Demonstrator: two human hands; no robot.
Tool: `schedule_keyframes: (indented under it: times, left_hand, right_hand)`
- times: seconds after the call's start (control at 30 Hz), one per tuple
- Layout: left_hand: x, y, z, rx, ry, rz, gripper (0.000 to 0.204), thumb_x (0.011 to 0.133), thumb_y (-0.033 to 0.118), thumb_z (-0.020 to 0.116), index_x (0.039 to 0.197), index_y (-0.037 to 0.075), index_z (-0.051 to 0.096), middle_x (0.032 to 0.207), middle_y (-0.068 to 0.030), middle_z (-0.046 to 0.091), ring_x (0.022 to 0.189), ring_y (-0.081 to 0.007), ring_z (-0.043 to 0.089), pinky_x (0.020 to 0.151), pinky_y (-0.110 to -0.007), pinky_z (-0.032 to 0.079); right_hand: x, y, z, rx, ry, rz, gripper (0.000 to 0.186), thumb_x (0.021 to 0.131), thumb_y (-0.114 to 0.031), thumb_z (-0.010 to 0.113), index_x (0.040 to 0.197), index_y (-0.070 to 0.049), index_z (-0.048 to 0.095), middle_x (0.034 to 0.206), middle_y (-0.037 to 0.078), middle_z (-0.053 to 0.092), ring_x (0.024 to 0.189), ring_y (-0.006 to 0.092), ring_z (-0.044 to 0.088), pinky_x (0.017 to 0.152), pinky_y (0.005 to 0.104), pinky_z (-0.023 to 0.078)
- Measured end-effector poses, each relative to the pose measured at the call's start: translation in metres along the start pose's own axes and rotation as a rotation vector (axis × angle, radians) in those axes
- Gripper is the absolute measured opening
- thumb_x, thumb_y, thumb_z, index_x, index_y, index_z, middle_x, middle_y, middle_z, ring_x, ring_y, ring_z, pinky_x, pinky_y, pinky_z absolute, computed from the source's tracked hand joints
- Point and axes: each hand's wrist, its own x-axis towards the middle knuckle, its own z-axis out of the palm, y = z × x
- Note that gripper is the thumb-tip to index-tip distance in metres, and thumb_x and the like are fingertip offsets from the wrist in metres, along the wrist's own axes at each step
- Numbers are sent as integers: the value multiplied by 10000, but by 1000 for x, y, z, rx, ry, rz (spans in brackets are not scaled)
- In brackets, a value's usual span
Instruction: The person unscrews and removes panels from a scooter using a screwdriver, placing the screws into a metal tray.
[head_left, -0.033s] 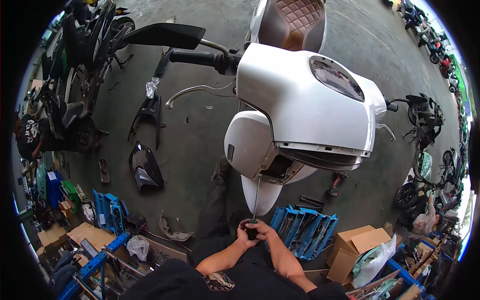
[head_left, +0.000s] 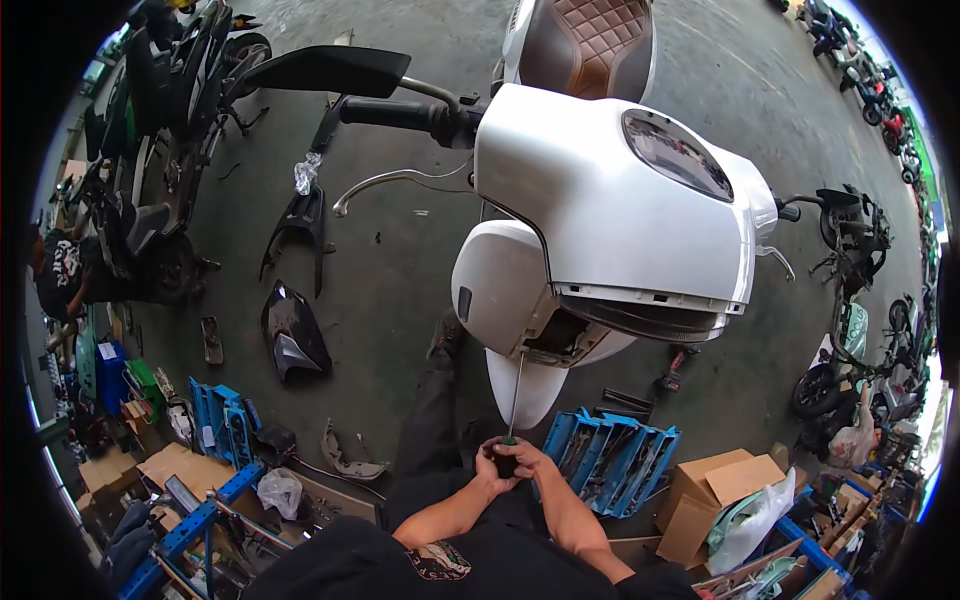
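Observation:
Both of my hands are closed around the dark handle of a long screwdriver [head_left: 516, 395], held low in front of my body. My left hand [head_left: 488, 468] wraps the handle from the left, and my right hand [head_left: 525, 460] grips it from the right. The thin metal shaft points away from me, its tip at the lower edge of the opening [head_left: 562, 332] in the front of a white scooter [head_left: 620, 200]. Whether the tip sits in a screw is too small to tell. Below that opening shows the white front fender [head_left: 525, 390].
A blue cantilever toolbox [head_left: 605, 465] stands open to the right of my hands, near a cardboard box [head_left: 715, 500]. A cordless drill [head_left: 675, 370] lies on the floor. Dark body panels [head_left: 293, 335] lie at left. Other motorcycles [head_left: 150, 180] and a crouching person [head_left: 62, 270] are farther left.
The view has shifted very slightly, so the scooter sits a little farther right. Both hands keep the same hold on the screwdriver.

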Motion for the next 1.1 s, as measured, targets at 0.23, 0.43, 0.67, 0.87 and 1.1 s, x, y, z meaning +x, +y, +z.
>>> schedule_keyframes:
  times: [0.23,0.43,0.67,0.87,1.1]
  left_hand:
    - [-18,17,18,48,117,60,401,902,567,387,820,239,604,928,44,608,1098,-199,543,999,-547,387]
    - [-37,15,38,66,217,134,549,900,704,289,854,244,586,1078,34,576,1204,-219,504,1046,-573,334]
    - [-32,34,6,52,225,171,595,910,707,241,1065,259,601,1201,12,566,1217,-231,497,1078,-592,297]
    - [-28,29,18,78,281,83,629,898,735,235,853,208,575,805,20,546,1015,-188,531,1072,-557,314]
    - [6,18,-14,-25,265,54,635,865,786,266,848,222,558,813,-1,548,1059,-205,527,1052,-552,313]
  right_hand:
    - [12,7,20,165,-95,4,271,842,-225,748,751,-70,545,664,31,480,624,151,465,587,323,409]
    - [50,37,-19,151,-425,-259,410,806,-378,672,1043,-91,500,1004,87,527,929,239,530,827,423,397]
    - [27,-10,44,349,-447,9,297,748,-169,803,918,6,633,777,97,617,792,208,606,758,320,486]
    - [37,15,22,465,-526,-91,263,761,-147,808,744,-51,563,592,27,497,549,137,516,596,256,449]
    - [20,2,38,239,-102,-56,253,847,-44,681,650,-58,523,514,6,437,445,113,449,464,240,369]
